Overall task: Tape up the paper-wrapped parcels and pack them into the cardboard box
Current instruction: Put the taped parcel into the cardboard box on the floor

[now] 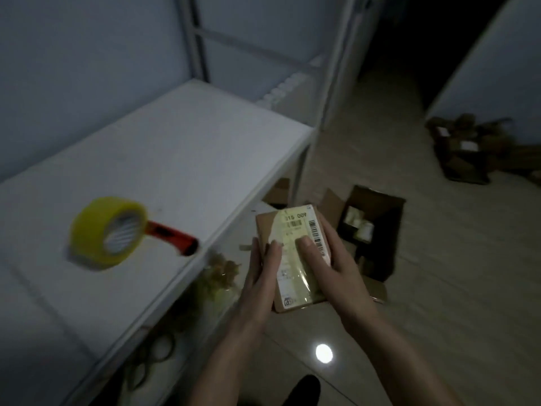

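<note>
Both hands, left (260, 276) and right (333, 259), hold the parcel (295, 253), fingers curled around it; taping seems finished, so next it goes down into the box (377, 230).

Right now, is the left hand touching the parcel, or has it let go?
Touching. The head view shows the left hand gripping the parcel along its left edge, thumb lying on the taped label, while the right hand holds the other side.

Two bare forearms rise from the bottom of the frame toward the centre, with no sleeve, watch or ring showing on either. The left hand (260, 276) and the right hand (333, 259) wear no gloves, and their nails are short and plain. A dark shoe tip (304, 389) shows at the bottom centre.
</note>
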